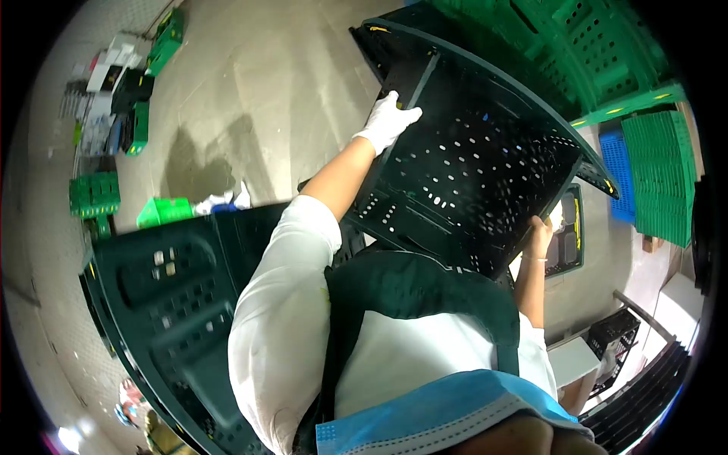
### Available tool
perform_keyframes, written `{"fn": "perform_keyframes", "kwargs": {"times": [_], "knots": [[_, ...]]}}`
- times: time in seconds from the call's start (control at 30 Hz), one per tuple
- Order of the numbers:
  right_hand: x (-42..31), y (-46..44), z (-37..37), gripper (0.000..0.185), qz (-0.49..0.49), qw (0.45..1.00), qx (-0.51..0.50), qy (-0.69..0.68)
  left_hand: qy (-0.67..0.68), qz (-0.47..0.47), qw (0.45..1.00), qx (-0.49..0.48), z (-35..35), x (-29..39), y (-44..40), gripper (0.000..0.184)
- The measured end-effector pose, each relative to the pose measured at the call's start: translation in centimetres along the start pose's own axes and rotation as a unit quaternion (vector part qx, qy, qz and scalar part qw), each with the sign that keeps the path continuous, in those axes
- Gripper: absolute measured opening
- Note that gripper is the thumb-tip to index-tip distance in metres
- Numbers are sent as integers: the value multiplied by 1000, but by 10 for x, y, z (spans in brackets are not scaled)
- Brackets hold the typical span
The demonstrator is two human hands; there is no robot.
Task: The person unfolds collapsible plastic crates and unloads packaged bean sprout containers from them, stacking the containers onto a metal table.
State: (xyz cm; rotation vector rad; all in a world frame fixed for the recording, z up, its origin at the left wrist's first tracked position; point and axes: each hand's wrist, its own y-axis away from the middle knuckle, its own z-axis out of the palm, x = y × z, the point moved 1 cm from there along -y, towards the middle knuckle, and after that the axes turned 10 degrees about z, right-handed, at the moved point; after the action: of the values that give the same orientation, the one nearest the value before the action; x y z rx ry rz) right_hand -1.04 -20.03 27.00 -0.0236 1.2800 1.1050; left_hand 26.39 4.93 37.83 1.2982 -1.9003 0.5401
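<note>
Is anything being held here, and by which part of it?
Yes, the dark perforated crate: the gloved left hand grips its left side edge, the right hand its right side edge.

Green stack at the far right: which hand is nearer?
Right. The right hand holds the black crate on the side toward the green stack; the left hand, on the farther side.

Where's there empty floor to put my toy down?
The biggest bare patch is the floor between the held black crate and the green boxes at far left. A smaller patch lies between the black tray and the green stack. It's crowded at upper right, where big green crates fill the corner.
</note>
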Motion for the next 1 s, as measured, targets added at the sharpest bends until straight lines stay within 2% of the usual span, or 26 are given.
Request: {"fn": "perform_keyframes", "kwargs": {"times": [0.03, 0.07, 0.1, 0.2, 0.27, 0.33, 0.4, 0.43, 0.47, 0.53, 0.57, 0.6, 0.67, 0.83, 0.87, 0.93, 0.97, 1.0], "knots": [[2, -16, 10, 15, -6, 999, 38, 2, -4, 5, 1000, -2, -3, 3, -23, 78], [4, -32, 21, 13, -10, 997, 73, 6, 49, -2, 999, -9, -8, 7, -47, 76], [19, -66, 22, 13, 19, 996, 80, 38, 18, 5, 1000, -21, -12, 12, -76, 75], [36, -97, 55, 13, 61, 990, 124, -29, -23, 7, 999, -39, -24, 27, -137, 74], [40, -106, 72, 15, 44, 985, 165, 39, 57, -30, 993, -98, -28, 14, -186, 75], [57, -118, 75, 20, 27, 974, 193, 120, 75, -42, 987, -133, -31, 11, -216, 75], [64, -113, 94, 21, 22, 980, 198, 10, 49, -43, 984, -167, -24, 0, -237, 74], [58, -111, 102, 21, 60, 978, 197, 31, 76, -46, 983, -163, -17, -4, -249, 73], [52, -113, 117, 16, 51, 977, 206, 29, 66, -47, 983, -165, -13, -9, -261, 75], [39, -123, 145, 12, 108, 966, 236, 6, -55, 3, 981, -188, 0, -30, -306, 77], [36, -128, 161, 11, 84, 964, 244, -65, -100, 27, 976, -192, 6, -33, -323, 78], [34, -131, 173, 12, 85, 959, 262, -60, -136, 33, 967, -214, -3, -6, -330, 79], [36, -149, 199, 14, 72, 957, 264, -98, -211, 38, 946, -243, -7, 1, -361, 80], [17, -207, 287, 24, 47, 932, 302, -193, -312, 59, 921, -228, -3, 0, -445, 88], [41, -228, 282, 28, 22, 931, 338, -136, -306, 57, 922, -232, 6, -10, -463, 88], [52, -265, 306, 30, 57, 909, 414, -14, -364, 59, 888, -276, 26, -41, -487, 89], [55, -277, 318, 33, 130, 878, 456, 70, -383, 100, 886, -242, 33, -64, -476, 89], [65, -294, 328, 42, -37, 840, 516, 161, -384, 80, 847, -360, 39, -91, -466, 87]]}}
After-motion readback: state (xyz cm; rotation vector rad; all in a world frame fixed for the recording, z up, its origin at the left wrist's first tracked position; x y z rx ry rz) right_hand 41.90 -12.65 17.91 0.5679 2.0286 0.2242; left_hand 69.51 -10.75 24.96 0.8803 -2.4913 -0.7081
